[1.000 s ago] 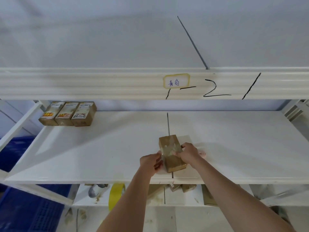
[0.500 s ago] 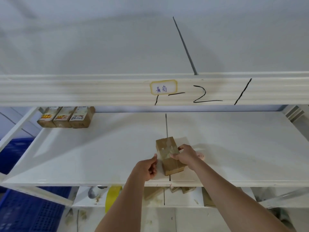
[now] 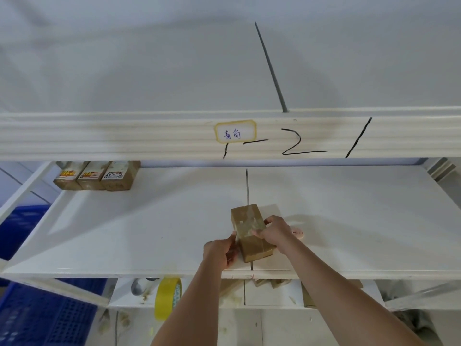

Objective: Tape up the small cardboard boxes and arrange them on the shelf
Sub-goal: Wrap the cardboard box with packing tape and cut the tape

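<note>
While both hands (image 3: 276,233) hold it, box (image 3: 249,233) sits between them.

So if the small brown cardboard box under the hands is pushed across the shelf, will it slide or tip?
The small brown cardboard box lies on a long flat face, so it probably slides rather than tips. Its glossy tape may feel slippery. It looks stiff and likely light.

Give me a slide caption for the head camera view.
Both hands grip a taped box on the white shelf.
</note>
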`<action>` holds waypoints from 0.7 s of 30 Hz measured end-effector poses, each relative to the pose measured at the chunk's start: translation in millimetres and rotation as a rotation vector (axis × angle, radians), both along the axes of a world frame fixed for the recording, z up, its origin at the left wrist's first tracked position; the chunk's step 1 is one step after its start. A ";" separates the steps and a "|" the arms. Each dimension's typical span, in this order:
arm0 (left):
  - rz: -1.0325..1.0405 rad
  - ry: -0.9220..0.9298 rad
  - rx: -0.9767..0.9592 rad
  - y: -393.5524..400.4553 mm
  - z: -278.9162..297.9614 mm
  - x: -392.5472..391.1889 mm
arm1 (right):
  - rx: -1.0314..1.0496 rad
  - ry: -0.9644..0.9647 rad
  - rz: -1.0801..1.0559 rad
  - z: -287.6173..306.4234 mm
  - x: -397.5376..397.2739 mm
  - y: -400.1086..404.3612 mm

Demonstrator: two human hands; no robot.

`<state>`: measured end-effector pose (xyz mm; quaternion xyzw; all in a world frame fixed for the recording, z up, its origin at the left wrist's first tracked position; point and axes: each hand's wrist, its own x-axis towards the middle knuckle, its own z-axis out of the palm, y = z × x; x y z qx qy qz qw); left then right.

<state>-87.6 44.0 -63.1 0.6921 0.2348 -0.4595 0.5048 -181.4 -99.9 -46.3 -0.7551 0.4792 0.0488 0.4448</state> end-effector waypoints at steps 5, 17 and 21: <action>0.019 -0.196 0.094 -3.9 -9.5 -8.1 | -0.003 0.017 -0.003 4.1 1.5 1.9; -0.177 -0.593 0.210 -18.7 6.2 -29.3 | -0.092 0.068 -0.013 9.0 1.4 12.3; -0.207 -0.457 0.123 -21.7 13.7 -22.2 | -0.112 0.088 0.004 12.2 2.4 16.5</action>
